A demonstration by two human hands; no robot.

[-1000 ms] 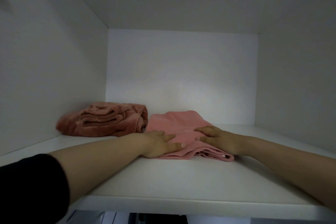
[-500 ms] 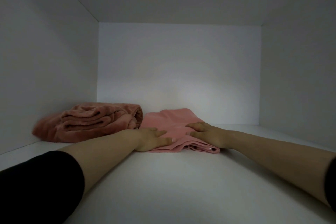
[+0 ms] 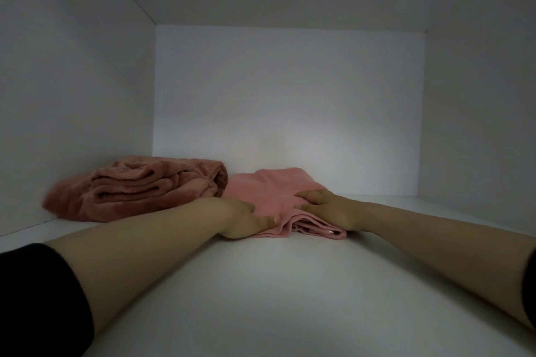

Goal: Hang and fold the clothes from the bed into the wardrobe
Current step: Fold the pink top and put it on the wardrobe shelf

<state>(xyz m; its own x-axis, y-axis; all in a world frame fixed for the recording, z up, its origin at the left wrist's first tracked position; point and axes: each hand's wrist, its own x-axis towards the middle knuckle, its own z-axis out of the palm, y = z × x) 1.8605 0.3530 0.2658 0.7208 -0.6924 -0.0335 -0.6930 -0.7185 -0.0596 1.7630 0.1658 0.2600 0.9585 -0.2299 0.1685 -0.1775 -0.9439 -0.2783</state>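
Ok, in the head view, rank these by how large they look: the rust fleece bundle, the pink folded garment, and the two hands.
1. rust fleece bundle, the largest.
2. pink folded garment.
3. left hand and right hand: they look about alike, so I leave them unranked. Both rest on the garment.

The left hand [image 3: 243,219] covers the near left corner of the flat folded pale pink garment [image 3: 272,191]; the right hand [image 3: 324,206] hides its right edge. The left forearm hides the near right corner of the plush folded rust-pink garment [image 3: 139,185]. The picture's edges cut off both black sleeves [image 3: 37,298].
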